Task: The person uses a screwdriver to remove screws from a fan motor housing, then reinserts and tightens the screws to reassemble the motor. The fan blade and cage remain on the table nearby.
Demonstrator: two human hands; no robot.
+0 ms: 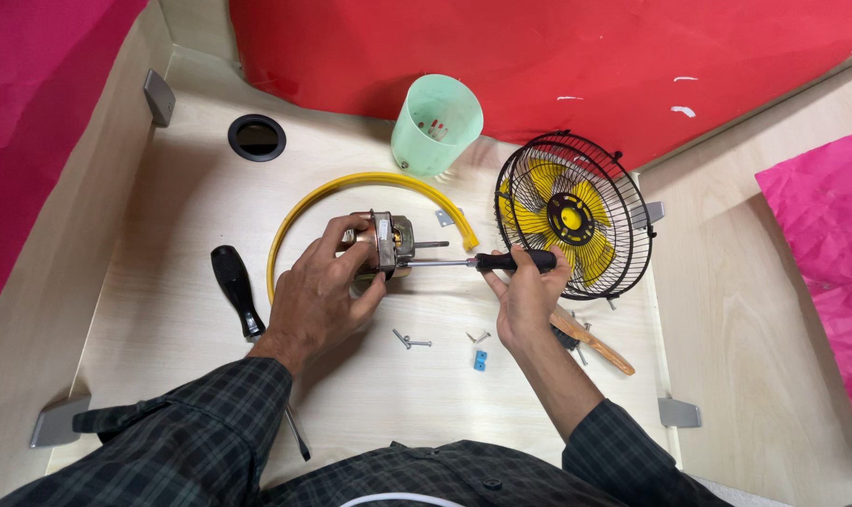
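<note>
Holding: hands 2 | motor [381,246] 1 | screwdrivers [501,262] 2 | fan [573,214] 1

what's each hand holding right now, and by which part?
Left hand grips the fan motor around its body. Right hand holds a screwdriver by its black handle, tip at the motor.

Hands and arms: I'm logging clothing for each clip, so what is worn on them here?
Both hands, left and right, are bare: no gloves, rings or watch visible. Both arms wear long sleeves in a dark green-and-black check, cuffs ending at the wrists.
</note>
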